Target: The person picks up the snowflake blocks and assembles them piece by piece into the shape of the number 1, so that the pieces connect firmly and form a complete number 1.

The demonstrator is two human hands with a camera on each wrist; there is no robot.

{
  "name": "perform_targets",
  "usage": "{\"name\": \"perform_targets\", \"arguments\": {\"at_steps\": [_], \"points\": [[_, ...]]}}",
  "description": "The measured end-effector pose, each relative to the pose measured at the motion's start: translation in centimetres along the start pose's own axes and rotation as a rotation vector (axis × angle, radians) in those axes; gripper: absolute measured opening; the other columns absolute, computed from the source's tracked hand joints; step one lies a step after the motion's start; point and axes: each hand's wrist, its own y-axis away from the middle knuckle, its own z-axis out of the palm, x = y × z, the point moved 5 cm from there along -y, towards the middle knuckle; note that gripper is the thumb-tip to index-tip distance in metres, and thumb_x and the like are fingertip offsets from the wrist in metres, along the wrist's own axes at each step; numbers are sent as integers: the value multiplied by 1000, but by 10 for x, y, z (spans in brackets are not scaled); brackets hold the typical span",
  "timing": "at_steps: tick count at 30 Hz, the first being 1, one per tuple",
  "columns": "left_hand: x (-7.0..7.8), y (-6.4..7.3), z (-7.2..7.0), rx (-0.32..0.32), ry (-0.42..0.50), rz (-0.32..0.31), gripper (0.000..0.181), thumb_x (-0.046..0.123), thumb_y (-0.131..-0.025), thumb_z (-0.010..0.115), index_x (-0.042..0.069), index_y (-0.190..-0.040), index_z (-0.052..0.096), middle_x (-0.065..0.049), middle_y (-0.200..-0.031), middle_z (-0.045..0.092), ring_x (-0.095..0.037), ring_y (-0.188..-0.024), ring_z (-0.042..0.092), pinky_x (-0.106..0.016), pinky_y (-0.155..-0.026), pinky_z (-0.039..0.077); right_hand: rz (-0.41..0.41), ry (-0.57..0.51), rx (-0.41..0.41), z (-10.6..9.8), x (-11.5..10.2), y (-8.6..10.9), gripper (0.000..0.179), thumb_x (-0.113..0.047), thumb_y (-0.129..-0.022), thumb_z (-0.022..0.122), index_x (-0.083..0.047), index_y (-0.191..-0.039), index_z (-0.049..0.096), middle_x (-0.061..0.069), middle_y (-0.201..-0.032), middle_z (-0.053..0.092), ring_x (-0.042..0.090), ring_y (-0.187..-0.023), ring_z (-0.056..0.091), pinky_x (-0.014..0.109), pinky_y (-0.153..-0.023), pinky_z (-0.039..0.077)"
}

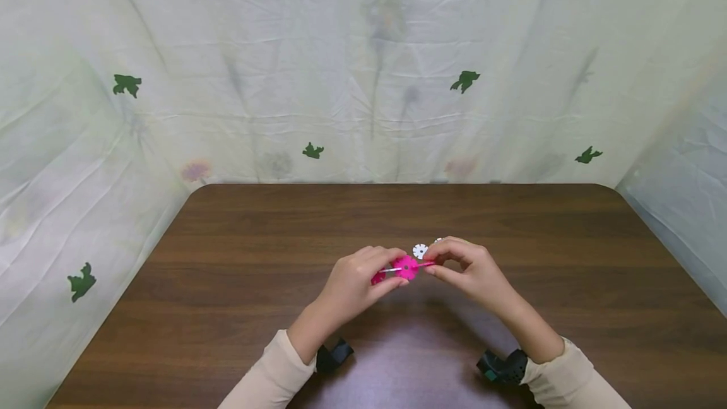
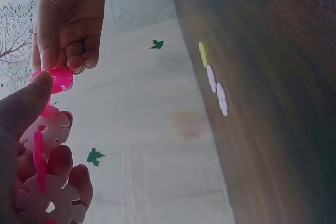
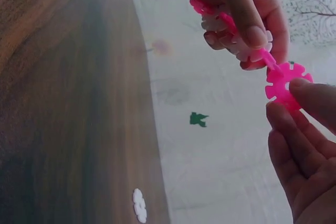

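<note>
My left hand (image 1: 354, 273) grips a short chain of pink and white notched snowflake discs, slotted together at angles. Two white discs (image 3: 244, 51) of this chain show between the fingers in the right wrist view; other parts are covered. At its free end a pink disc (image 1: 406, 268) faces the head camera. My right hand (image 1: 474, 267) pinches another pink disc (image 3: 283, 95) between thumb and fingers. Its rim meets the chain's end disc; how deep the slots sit in each other, I cannot tell.
On the brown table (image 1: 272, 219), just beyond the hands, lie loose discs: two white discs (image 2: 222, 99) and a yellow disc (image 2: 203, 54) in a row. A patterned cloth (image 1: 341, 81) hangs behind the table's far edge and along both sides.
</note>
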Motion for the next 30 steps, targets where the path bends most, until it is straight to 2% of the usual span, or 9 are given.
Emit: {"name": "perform_targets", "arguments": {"at_steps": [4,8,11,14,17,23,30], "points": [[-1,0,0,-4,0,-4,35,26,-73,74,6,-100,65,1,-85,64,-8,-70,54,-15,-59,43,-24,69,10,-1,-2,0,26,10,-70,69,-8,-89,64,2,-83,60,13,-73,55,25,-64,48],[-1,0,0,-2,12,-26,37,26,-72,75,5,-101,65,-1,-89,65,-10,-77,58,-19,-65,47,-40,88,24,-1,-13,-2,26,14,-68,68,-4,-87,63,4,-80,60,13,-70,53,24,-62,46],[-1,0,-1,2,19,-36,38,25,-71,76,5,-101,65,-2,-93,66,-12,-83,60,-22,-72,48,-12,75,33,-1,-24,-5,23,16,-68,67,1,-85,62,6,-79,59,14,-69,53,24,-60,47],[-1,0,-1,4,15,-39,38,25,-71,76,5,-102,66,-2,-95,66,-12,-87,61,-24,-76,47,60,35,30,0,-29,-6,19,15,-70,66,4,-84,61,7,-78,60,14,-69,55,25,-59,48],[-1,0,-1,3,-4,-30,37,25,-72,76,6,-102,65,-1,-95,66,-11,-84,61,-24,-75,47,125,-22,20,3,-24,-5,15,13,-73,64,5,-85,60,10,-76,60,16,-66,57,26,-58,49],[3,0,1,5,-44,10,37,27,-73,74,6,-102,64,1,-93,65,-7,-73,57,-24,-74,43,205,-109,9,8,1,1,12,10,-78,62,2,-87,61,10,-73,60,19,-62,58,28,-55,49],[6,-1,3,-29,-28,-27,39,26,-73,75,7,-105,62,1,-94,64,-7,-78,57,-24,-76,41,306,-192,-3,13,13,6,8,1,-81,63,4,-87,59,13,-70,59,18,-61,59,32,-60,51]]}}
